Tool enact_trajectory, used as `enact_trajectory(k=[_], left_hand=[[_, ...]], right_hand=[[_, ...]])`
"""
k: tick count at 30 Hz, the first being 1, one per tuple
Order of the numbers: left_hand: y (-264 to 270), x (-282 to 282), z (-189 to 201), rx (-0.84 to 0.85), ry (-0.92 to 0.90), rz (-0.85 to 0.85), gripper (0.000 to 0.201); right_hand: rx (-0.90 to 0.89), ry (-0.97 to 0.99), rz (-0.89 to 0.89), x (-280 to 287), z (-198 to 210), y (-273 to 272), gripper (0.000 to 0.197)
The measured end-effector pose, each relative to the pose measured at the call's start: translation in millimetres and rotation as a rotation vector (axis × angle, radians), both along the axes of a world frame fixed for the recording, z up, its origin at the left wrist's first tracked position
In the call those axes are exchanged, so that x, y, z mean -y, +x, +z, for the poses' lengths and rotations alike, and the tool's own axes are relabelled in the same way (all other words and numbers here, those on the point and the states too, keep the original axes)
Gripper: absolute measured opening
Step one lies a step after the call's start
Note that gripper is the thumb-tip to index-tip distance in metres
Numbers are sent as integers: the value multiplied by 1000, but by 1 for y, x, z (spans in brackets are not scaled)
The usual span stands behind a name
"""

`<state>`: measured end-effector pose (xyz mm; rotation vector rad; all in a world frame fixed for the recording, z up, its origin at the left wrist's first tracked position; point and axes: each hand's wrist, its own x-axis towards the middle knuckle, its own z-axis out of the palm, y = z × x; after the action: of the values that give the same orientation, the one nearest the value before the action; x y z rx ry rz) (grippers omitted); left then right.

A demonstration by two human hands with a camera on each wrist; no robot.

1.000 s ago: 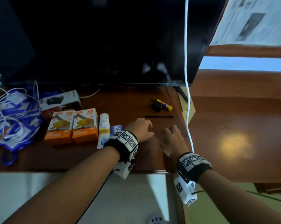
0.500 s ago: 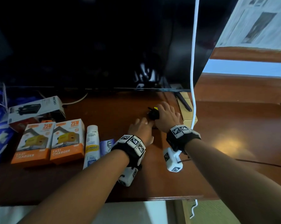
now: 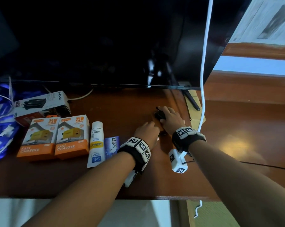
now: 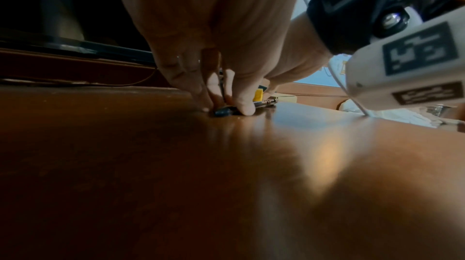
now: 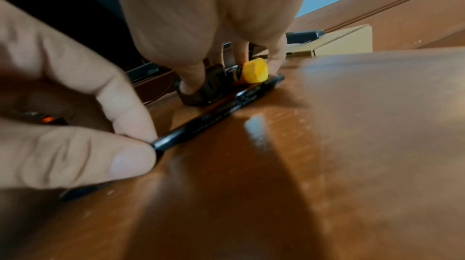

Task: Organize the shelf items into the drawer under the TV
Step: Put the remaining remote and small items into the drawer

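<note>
The left hand (image 3: 146, 131) pinched one end of a black pen (image 5: 216, 113). Just beyond it, the right hand (image 3: 170, 117) gripped a black plug (image 5: 203, 91) and a yellow-capped tube (image 5: 253, 73).

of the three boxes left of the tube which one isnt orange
The white and black box at the back, nearest the TV; the two in front, left orange box and right orange box, are matching fast charger packs.

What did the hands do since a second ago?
Both hands reached forward toward the TV. The left hand now pinches the end of the black pen; the right hand has closed over the black plug and yellow-capped tube. All three remain on the shelf. The charger boxes stayed put.
</note>
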<state>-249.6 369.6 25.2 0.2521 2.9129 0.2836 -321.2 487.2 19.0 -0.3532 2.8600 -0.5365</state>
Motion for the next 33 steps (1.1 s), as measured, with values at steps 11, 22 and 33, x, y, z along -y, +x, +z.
enact_trajectory(k=[11,22,33], left_hand=[[83,-19,4,41,-9,64,31],[184,-22,-15,42,147,348,26],[266,-10,-45,114,601,692,20]], right_hand=[[22,33,-7,-19,10,69,48],[-46,110,-72,-40,0,156,35],[-107,47,-93,-59,-11,225,50]])
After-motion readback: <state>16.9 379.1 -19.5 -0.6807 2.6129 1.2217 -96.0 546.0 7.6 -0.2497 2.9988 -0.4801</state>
